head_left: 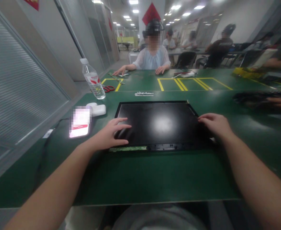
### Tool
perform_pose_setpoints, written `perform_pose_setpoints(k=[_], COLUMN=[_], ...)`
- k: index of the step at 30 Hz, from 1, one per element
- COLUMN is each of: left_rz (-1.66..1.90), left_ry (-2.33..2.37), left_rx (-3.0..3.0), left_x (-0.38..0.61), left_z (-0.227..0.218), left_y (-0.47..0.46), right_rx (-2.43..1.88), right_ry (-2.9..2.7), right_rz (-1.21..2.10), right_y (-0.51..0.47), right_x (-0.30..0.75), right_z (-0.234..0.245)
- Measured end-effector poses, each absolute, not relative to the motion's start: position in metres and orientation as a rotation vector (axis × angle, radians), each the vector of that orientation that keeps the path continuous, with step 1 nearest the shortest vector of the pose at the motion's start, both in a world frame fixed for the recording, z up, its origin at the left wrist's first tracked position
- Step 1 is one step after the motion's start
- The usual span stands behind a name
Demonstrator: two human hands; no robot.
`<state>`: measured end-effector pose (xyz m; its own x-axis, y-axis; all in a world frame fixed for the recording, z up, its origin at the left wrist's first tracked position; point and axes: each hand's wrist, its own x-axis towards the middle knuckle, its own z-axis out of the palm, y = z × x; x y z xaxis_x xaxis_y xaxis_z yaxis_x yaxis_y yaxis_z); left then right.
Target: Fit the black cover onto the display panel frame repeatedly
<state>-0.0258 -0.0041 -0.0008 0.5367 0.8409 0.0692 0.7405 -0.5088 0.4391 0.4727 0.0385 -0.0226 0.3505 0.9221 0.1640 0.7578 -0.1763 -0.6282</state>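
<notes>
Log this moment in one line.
left hand: spread over left side of screen panel; right hand: curled at its right edge; panel: on green table; nearby: phone, bottle

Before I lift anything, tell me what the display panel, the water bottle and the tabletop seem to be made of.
Display panel: a smooth dark face, glass or plastic, satin by its blurred glare; its evenly black frame could be plastic or painted metal.
Water bottle: likely clear, glossy plastic, since the background shows through.
Tabletop: a satin green covering, perhaps rubber or laminate, judging by its soft sheen.
</notes>
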Motion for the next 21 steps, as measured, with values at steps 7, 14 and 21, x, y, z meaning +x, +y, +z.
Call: perform_pose_setpoints(k=[7,14,21], left_rz=[0.315,0.240,0.307], left_ry=[1.247,1.304,1.293], left_rx=[2.414,2.407,2.453], left_x=[-0.031,-0.027,-0.028], left_z=[0.001,-0.002,-0.015], left_y=[-0.003,-0.005,-0.003], right_rx=[-1.905,-1.850,-1.772], right_ry=[-1.447,-1.428,-1.730], right_rz=[0.350,0.232,0.243], right_y=[0.040,0.040,0.051], right_x=[0.479,0.482,0.488], right_z=[-0.028,-0.029,-0.049])
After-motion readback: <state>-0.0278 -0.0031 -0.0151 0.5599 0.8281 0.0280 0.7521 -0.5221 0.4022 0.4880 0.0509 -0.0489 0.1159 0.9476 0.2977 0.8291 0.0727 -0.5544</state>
